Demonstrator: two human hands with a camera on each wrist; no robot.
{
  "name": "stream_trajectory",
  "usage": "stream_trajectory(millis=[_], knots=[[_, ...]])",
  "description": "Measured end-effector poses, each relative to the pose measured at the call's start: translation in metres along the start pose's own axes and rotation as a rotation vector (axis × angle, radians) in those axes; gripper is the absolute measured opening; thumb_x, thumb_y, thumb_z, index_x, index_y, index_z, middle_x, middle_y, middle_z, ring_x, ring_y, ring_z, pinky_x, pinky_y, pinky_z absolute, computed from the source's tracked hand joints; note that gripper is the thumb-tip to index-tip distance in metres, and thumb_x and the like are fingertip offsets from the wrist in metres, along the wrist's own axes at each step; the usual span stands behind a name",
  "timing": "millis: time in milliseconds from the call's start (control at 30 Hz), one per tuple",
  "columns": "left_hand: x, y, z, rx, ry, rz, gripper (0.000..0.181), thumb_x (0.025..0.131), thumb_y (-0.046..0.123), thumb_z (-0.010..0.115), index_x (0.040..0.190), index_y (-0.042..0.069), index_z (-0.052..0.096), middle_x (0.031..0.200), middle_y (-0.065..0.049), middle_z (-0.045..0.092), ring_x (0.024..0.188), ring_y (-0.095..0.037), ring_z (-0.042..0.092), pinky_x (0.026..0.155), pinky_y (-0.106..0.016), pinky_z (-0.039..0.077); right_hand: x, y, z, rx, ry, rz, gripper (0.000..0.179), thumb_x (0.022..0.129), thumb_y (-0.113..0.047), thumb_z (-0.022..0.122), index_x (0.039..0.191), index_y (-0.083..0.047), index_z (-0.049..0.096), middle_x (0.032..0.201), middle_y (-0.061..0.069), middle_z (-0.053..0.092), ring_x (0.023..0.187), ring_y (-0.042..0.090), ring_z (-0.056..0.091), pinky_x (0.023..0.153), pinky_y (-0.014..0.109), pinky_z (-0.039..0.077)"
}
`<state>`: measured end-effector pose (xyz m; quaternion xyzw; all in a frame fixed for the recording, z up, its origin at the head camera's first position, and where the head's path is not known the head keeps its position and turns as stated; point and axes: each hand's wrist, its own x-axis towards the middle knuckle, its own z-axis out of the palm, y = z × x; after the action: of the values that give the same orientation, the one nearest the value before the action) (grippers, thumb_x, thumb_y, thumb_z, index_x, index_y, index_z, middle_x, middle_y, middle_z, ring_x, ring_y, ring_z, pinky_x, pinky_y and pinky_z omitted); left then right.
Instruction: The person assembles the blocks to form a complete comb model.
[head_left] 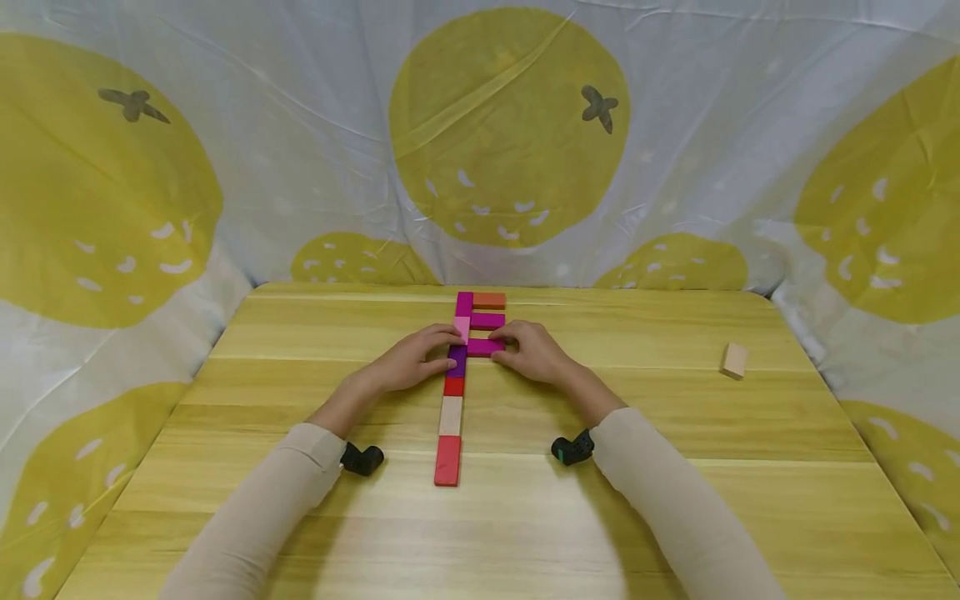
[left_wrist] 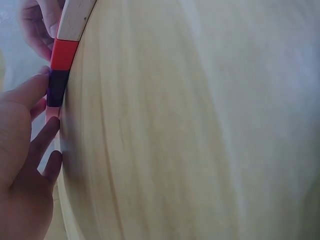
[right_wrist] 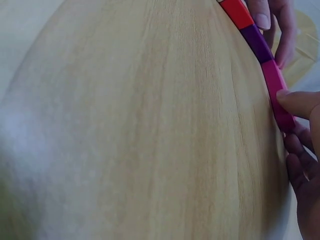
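A column of flat wooden blocks runs up the table, with several blocks jutting right from its far part. My left hand (head_left: 411, 360) rests against the column's left side, its thumb at the purple block (left_wrist: 58, 88) and fingers at the pink block (head_left: 462, 328). With thumb and fingers, my right hand (head_left: 534, 353) pinches the outer end of the nearest magenta block (right_wrist: 273, 83). That block's inner end meets the column. Nearer me in the column lie a red block (head_left: 453, 387), a plain wood block (head_left: 451, 415) and a coral-red block (head_left: 447, 461).
Another magenta block (head_left: 489, 321) and an orange block (head_left: 489, 301) jut right beyond the right hand. One loose plain block (head_left: 734, 361) sits far right on the wooden table (head_left: 675, 517). A fruit-patterned cloth (head_left: 315, 150) hangs behind the table's back edge.
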<state>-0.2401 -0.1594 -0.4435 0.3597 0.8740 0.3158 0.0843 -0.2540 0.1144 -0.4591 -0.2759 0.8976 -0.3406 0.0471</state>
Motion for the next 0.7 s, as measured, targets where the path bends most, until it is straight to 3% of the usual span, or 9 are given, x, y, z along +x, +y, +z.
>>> stream_trajectory(millis=[367,700], knots=[[0.001,0.000,0.000,-0.001,0.000,-0.005,0.036,0.103,0.015,0.067,0.137,0.001,0.064,0.144,-0.015,0.053,0.137,-0.032,0.047,0.117,-0.048,0.034,-0.007,0.002,-0.010,0.002,-0.014,-0.008,0.036,0.097,-0.018,0.074,0.130,-0.003,0.071,0.123,0.011,0.069,0.109,0.025,0.063,0.099,0.040,0.052],[-0.005,0.007,-0.003,-0.055,0.032,-0.053,0.044,0.100,0.021,0.072,0.138,0.001,0.064,0.147,-0.016,0.051,0.140,-0.035,0.043,0.120,-0.049,0.030,-0.036,0.023,-0.056,0.005,0.044,-0.004,0.034,0.099,-0.014,0.073,0.129,0.000,0.070,0.126,0.017,0.068,0.111,0.034,0.064,0.094,0.048,0.054]])
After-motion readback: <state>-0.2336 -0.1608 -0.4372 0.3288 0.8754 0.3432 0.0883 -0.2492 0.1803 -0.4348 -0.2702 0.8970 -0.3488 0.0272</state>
